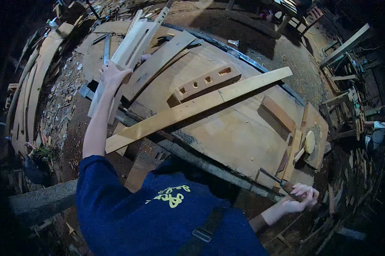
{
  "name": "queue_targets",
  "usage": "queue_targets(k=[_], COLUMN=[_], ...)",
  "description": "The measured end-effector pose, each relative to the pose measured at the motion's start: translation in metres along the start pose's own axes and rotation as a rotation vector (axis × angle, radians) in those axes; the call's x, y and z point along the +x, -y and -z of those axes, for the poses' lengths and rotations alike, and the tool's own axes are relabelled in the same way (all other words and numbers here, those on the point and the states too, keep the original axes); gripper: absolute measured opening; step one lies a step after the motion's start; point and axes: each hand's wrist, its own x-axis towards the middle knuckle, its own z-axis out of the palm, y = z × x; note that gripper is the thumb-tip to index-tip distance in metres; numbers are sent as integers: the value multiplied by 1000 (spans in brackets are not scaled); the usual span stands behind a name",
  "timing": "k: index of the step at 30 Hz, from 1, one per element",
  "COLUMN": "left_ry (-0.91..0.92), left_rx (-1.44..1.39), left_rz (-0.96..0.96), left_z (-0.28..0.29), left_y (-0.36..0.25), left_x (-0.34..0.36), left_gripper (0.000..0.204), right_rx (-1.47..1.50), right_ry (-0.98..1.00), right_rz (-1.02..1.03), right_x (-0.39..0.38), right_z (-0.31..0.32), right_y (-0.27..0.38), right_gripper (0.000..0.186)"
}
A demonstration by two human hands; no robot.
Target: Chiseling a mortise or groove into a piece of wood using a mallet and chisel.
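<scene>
My left hand (115, 77) grips pale slotted wooden pieces (137, 40) lying side by side at the table's far left, its thumb stretched out to the right. What its fingers do under the wood is hidden. Out past the table's right front edge, my right hand (299, 199) is closed around the brown handle of a chisel (288, 186), the blade pointing to the upper left. A long yellowish plank (201, 106) lies aslant across the table. Behind it rests a thick block with several cut holes (207, 83).
A wide board (145, 79) lies beside the slotted pieces. On the right of the worktable (226, 136) are a reddish-brown block (278, 113), a pale oval wooden piece (310, 141) and narrow strips (292, 155). Scrap wood and shavings surround the table. Another person's sleeve (378, 125) shows at the far right.
</scene>
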Motion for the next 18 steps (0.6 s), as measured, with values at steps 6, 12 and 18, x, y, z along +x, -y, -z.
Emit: queue_targets(k=[6,12,18], left_ry=[-52,-168,1226], left_rx=[11,-522,-1565], left_rz=[-131,-407,-1090], left_z=[-3,31,152], left_y=[6,-63,-160], left_x=[-4,-82,-240], left_gripper=[91,57,62], right_rx=[31,-33,-9], right_ry=[8,-81,-86], right_rz=[-45,-93,-29], right_x=[8,-6,-28], right_z=[-13,-16,-8], right_y=[-3,8,17], right_gripper=[15,10,13])
